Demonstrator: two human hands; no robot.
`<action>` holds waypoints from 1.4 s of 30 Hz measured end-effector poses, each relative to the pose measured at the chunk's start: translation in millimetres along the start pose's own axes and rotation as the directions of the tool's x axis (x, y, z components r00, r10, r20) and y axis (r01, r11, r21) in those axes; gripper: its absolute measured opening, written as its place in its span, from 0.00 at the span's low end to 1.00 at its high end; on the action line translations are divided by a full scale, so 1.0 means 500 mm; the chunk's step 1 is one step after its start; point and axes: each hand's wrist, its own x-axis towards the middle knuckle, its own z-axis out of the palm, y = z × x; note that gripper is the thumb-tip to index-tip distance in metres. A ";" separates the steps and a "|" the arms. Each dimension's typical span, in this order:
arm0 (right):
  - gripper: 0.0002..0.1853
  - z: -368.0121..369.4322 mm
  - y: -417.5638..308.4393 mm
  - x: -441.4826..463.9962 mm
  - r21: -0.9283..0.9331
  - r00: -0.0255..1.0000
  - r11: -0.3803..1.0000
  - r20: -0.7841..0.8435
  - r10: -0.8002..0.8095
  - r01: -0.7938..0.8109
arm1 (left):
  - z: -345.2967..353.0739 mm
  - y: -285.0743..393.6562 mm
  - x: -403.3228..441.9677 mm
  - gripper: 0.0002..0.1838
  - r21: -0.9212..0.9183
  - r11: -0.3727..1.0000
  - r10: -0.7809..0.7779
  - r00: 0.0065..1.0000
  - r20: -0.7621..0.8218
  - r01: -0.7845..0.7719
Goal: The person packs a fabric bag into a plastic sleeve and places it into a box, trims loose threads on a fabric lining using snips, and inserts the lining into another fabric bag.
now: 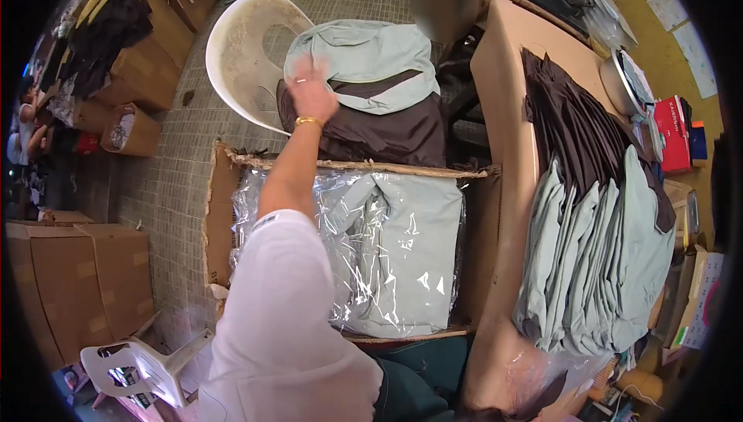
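My left hand (313, 98), with a yellow bracelet at the wrist, reaches forward over the left edge of a folded pale green garment (379, 46). Motion smears its fingers, so I cannot tell whether they grip the cloth. Under that garment lies dark brown shiny fabric (387, 137), just beyond the far edge of an open cardboard box (484, 244). Inside the box, nearer to me, is a pale green garment in clear plastic (414, 252). My right hand is out of view.
A white plastic chair (232, 54) stands at the far left of the garments. Several brown and pale green garments (584, 259) hang over a large carton on the right. Closed cartons (81, 283) and a white stool (155, 372) are at left. A person's blurred head (445, 0) shows beyond.
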 end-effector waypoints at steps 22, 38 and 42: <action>0.25 0.027 0.034 0.015 0.321 0.912 0.856 0.069 0.405 -0.404 | -0.642 0.343 -0.352 0.15 -0.781 0.310 0.949 -0.132 0.285 0.542; 0.08 -0.075 0.050 -0.153 0.875 0.922 0.374 0.174 0.346 -0.306 | -0.978 0.626 -0.636 0.36 -0.878 0.098 0.995 -0.024 0.099 0.468; 0.09 -0.112 0.025 -0.031 0.926 0.782 0.128 0.220 0.583 -0.355 | -1.005 0.778 -0.718 0.35 -0.949 0.285 0.958 -0.063 0.279 0.136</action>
